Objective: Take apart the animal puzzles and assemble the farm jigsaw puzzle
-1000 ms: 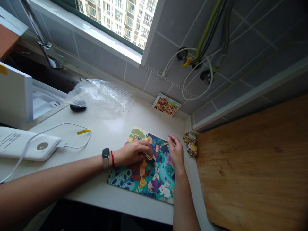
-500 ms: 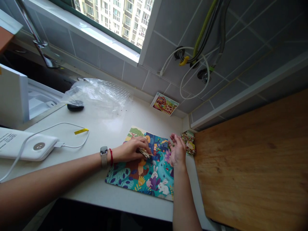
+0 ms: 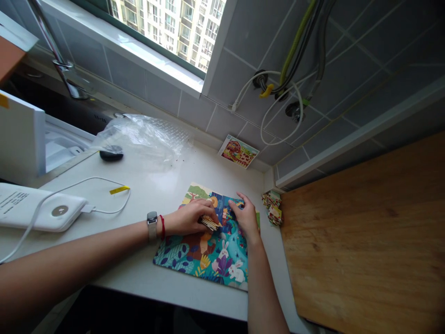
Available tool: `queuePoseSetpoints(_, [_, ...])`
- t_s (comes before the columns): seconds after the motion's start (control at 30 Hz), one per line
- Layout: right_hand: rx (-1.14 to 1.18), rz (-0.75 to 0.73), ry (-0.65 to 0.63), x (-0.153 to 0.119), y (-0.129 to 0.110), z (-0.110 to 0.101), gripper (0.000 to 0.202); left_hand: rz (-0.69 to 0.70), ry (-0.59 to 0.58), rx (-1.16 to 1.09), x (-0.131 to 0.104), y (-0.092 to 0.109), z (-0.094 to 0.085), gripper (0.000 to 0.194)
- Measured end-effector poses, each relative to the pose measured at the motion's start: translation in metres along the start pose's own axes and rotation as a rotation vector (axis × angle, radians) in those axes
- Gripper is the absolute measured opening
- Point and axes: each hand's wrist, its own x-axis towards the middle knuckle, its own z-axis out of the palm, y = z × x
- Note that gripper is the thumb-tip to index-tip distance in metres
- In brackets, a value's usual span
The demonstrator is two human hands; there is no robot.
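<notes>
A colourful jigsaw puzzle [image 3: 208,250] with rabbits, leaves and flowers lies on the white counter in front of me. My left hand [image 3: 194,216] is closed around a small stack of puzzle pieces [image 3: 210,223], held low over the puzzle's middle. Over the puzzle's upper right part is my right hand [image 3: 247,218], its thumb and index finger apart and nothing visible between them. Its other fingers are partly hidden. Just right of that hand, a pile of loose puzzle pieces [image 3: 274,208] sits in the counter's corner.
A farm picture card [image 3: 238,151] leans against the tiled wall. To the right lies a large wooden board [image 3: 361,232]. Clear plastic wrapping [image 3: 142,139], a black mouse-like object [image 3: 111,155] and a white power bank [image 3: 41,207] with a cable occupy the left side.
My right hand has moved left, from the puzzle's right edge to over its upper right area, and turned palm downward. My left hand stays in place with the stack.
</notes>
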Motion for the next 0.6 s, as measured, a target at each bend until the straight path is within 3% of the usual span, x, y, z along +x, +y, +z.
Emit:
queuePoseSetpoints(0.13, [-0.024, -0.077, 0.032, -0.002, -0.009, 0.005, 0.068, 0.000, -0.003, -0.002, 0.000, 0.000, 0.000, 0.029])
queuePoseSetpoints(0.3, [0.138, -0.069, -0.048, -0.007, -0.017, 0.007, 0.070, 0.023, 0.016, -0.012, -0.001, -0.004, 0.001, 0.024])
queuePoseSetpoints(0.47, [0.243, -0.017, -0.086, -0.013, -0.024, 0.007, 0.062, 0.045, 0.055, -0.093, 0.000, -0.002, 0.001, 0.014])
queuePoseSetpoints(0.6, [0.307, 0.007, -0.115, -0.021, -0.032, 0.009, 0.042, 0.019, 0.186, -0.131, 0.000, -0.001, 0.001, 0.014])
